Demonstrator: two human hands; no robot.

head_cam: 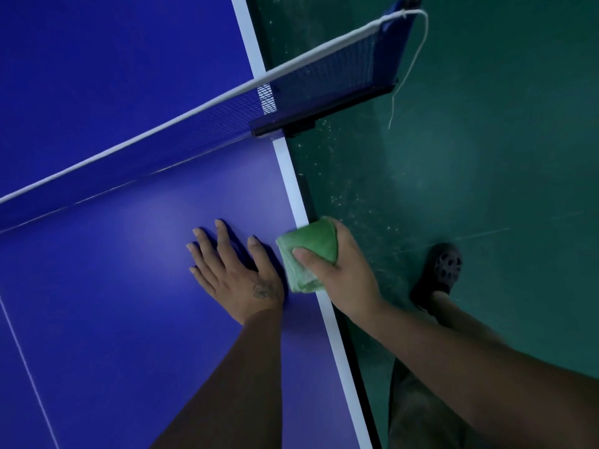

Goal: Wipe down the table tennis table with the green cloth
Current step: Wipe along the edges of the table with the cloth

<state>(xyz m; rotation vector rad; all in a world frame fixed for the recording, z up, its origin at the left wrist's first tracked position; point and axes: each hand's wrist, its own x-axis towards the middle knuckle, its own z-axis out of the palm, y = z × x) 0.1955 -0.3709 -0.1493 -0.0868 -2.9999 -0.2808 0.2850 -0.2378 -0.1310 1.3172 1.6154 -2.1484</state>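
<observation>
Blue table tennis table (pixel 97 286), net (pixel 194 124) running from lower left to upper right. Left hand (pixel 233 273) flat on the near half, fingers straight and spread, holding nothing. Just beside it, the green cloth (pixel 308 254), folded into a pad, sits on the white side line at the table's right edge. Right hand (pixel 343 273) grips the cloth, thumb on top, fingers curled round its outer side. Net clamp (pixel 291 124), loose cord (pixel 408 69), green floor (pixel 486 157) and dark shoe (pixel 444 267) off right. Progress: no streaks or dust visible, so can't tell what's wiped. Looks like an edge pass, with the far half probably left.
</observation>
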